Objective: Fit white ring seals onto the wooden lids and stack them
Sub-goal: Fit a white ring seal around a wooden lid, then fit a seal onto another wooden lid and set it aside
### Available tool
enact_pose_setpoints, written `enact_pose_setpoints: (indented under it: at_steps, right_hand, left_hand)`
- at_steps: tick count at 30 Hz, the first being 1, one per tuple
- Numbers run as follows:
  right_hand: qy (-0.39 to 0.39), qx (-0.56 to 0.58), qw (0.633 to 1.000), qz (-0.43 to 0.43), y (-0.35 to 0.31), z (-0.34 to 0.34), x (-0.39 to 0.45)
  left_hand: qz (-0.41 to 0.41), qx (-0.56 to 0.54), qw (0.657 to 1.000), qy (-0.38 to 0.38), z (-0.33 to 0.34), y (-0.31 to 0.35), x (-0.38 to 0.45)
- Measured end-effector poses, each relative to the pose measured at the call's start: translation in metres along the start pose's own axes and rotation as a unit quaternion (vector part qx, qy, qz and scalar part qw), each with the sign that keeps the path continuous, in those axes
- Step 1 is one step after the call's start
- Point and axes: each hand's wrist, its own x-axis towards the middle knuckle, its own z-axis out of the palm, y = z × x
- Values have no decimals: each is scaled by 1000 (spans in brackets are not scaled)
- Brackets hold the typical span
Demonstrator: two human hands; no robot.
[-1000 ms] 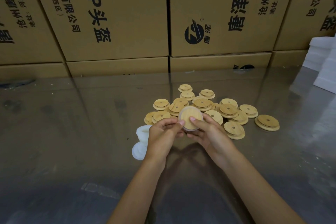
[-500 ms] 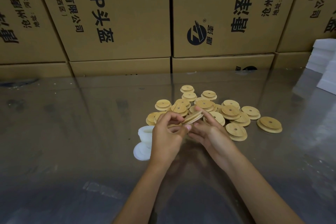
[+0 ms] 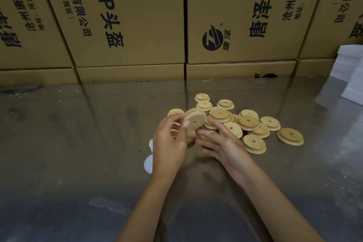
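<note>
Left hand [image 3: 169, 143] is pinching a round wooden lid with a center hole [image 3: 194, 120], tilted up just above the loose pile of wooden lids [image 3: 245, 124] on the shiny metal table [image 3: 78, 143]. Right hand [image 3: 222, 141] is beside it, fingers spread, holding nothing. White ring seals [image 3: 148, 163] peek out behind the left hand.
</note>
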Motion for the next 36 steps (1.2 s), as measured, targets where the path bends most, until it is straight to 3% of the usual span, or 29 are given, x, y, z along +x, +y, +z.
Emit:
enact_pose_setpoints:
  at_steps: [3, 6, 10, 25, 36]
  right_hand:
    - [1, -6, 1000, 14, 0, -1, 0]
    - [6, -3, 1000, 27, 1, -1, 0]
    - [12, -2, 999, 37, 1, -2, 2]
    - [21, 0, 999, 46, 1, -2, 2]
    - [32, -16, 998, 56, -1, 2, 1]
  left_hand:
    - [-116, -70, 986, 93, -18, -8, 15]
    - [-232, -149, 945, 174, -39, -26, 27]
    - [-295, -165, 919, 202, -60, -49, 33]
    - [-367, -169, 876, 262, -74, -73, 36]
    - [-320, -13, 922, 219, -68, -68, 35]
